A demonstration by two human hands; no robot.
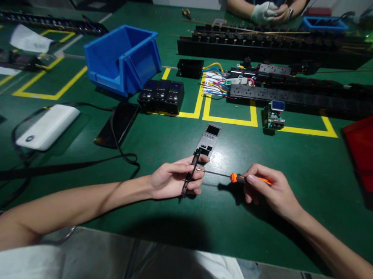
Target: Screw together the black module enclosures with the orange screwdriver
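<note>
Left grip pinching panel, perhaps, right — screwdriver

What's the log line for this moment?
left grip: holding narrow black part | right grip: holding orange-and-black screwdriver, tip at narrow black part | grey panel: on green table

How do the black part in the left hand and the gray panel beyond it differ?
The black part looks narrow from here; the gray panel looks lighter and wider. The black part is held in the left hand; the gray panel lies on the table. Both look elongated.
</note>
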